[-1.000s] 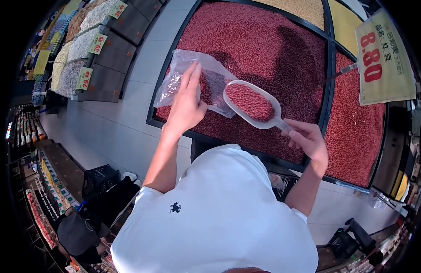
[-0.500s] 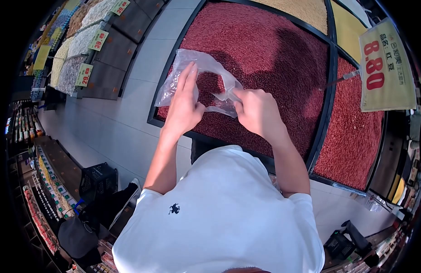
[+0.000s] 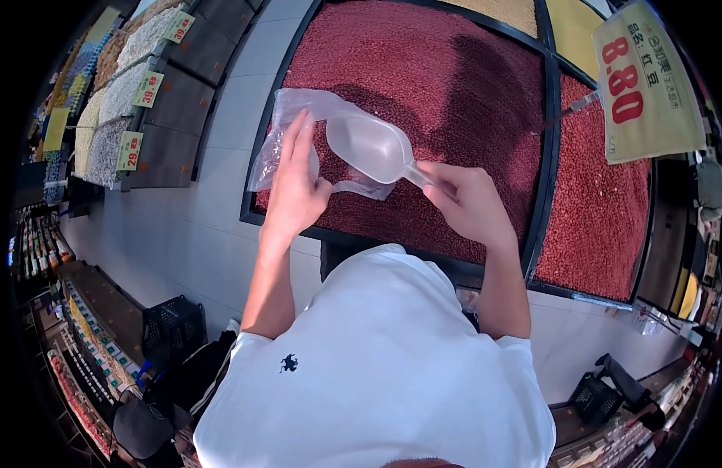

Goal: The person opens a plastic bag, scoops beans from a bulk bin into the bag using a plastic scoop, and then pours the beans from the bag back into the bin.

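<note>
Fingers of the right hand [image 3: 472, 201] wrap the handle of a pale scoop [image 3: 369, 148], its empty bowl at ten o'clock from them, over a clear plastic bag [image 3: 299, 101]. The left hand [image 3: 292, 195] lies straight-fingered against the bag; whether it grips cannot be told. Stiff, smooth and probably light, the scoop suits a hold close behind its bowl; the bag looks limp and slippery, best taken by its rim, its contents mostly hidden. Dark red beans [image 3: 400, 58] fill the bin [image 3: 546, 156] beneath; at three o'clock lie brighter red grains [image 3: 595, 203].
</note>
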Motion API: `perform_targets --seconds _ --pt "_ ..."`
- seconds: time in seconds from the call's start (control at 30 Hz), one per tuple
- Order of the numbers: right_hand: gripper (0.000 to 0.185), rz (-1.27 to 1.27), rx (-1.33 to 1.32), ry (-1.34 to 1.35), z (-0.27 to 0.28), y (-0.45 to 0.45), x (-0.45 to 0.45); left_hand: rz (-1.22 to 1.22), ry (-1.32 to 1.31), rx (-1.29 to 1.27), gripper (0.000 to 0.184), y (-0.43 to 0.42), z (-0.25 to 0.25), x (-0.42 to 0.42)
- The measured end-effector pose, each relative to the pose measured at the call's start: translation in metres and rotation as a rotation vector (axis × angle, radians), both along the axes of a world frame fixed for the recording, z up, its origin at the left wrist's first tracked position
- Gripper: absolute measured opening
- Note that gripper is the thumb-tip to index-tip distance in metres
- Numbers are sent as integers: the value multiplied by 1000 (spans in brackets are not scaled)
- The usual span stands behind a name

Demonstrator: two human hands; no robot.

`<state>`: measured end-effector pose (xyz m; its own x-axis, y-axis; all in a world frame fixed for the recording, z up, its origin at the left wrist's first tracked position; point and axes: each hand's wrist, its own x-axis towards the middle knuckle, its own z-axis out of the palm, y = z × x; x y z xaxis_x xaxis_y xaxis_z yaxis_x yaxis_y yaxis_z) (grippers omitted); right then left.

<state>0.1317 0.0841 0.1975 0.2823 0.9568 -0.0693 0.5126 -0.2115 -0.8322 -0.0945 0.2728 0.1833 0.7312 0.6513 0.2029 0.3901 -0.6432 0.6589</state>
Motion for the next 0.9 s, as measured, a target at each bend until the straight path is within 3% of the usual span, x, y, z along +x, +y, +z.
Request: perform_targets --seconds 0.1,0.2,0.53,0.6,0.8,0.9 --pt "40 -112 39 395 -30 -49 23 5 3 -41 95 -6 3 6" --pt "44 -332 -22 573 -32 -101 36 -20 4 -40 94 -6 -4 9" --pt "42 -1043 -63 309 -110 -214 72 -73 36 30 93 -9 -10 21" --pt "41 -1122 -79 228 -127 -224 76 -38 43 -114 94 -12 -5 23" --pt "39 -1100 3 174 -185 -233 86 -64 61 -7 95 -12 -6 24" --pt "39 -1066 -7 173 -185 -224 85 -33 57 -117 96 -12 -2 25"
